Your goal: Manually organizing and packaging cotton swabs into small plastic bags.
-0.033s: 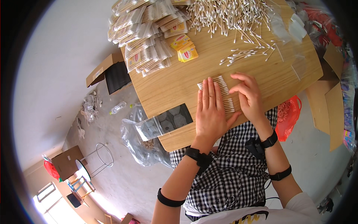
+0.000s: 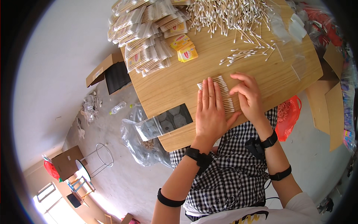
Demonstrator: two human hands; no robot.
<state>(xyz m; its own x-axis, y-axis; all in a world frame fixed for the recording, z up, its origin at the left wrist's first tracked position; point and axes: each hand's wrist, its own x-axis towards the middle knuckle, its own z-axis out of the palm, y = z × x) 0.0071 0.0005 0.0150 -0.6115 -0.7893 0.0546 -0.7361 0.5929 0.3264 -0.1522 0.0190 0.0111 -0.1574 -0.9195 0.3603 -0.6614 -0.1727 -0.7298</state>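
A row of cotton swabs lies side by side on the wooden table, near its front edge. My left hand rests flat over the row with its fingers stretched out together, hiding the left part of the swabs. To the right of the row, my right hand hovers with fingers bent and apart, and nothing shows in it. Farther back lie some loose cotton swabs, and behind them spreads a big heap of cotton swabs.
Filled bags of swabs are piled at the back left, beside small yellow cards. Clear plastic bags lie at the right. A dark panel sits at the front left edge. Cardboard boxes and a red bag flank the table.
The gap between two groups of swabs under and beside my left hand has closed, and they now form one continuous row. Both hands look almost unmoved.
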